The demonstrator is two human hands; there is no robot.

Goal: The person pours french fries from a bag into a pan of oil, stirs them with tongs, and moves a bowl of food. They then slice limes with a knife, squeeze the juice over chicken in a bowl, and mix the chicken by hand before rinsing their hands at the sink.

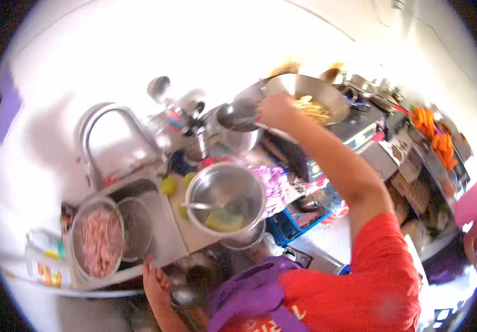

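Right hand [278, 112] between a metal scoop [240, 115] and a wok [335, 99], grip too blurred to tell; best keep the wrist off the wok's edge. Left hand [157, 281], loosely open, near the sink [166, 235].

Red covers the shirt [349, 274], which bears white lettering, against the purple apron [246, 290], while the rounded ladle [240, 115] is dark grey and the silvery wok [335, 99] frames pale yellow strips [313, 109]. Pale pink marks the meat pieces [103, 243], mottled purple and white the shredded vegetable [273, 188], yellow-green the round fruit [168, 186], and bright orange the vegetables [443, 149] at the far right. The crate [285, 227] is blue, the mixing bowl [235, 188] silver-grey, the wall [194, 39] white, and the wall patch [8, 105] lilac.
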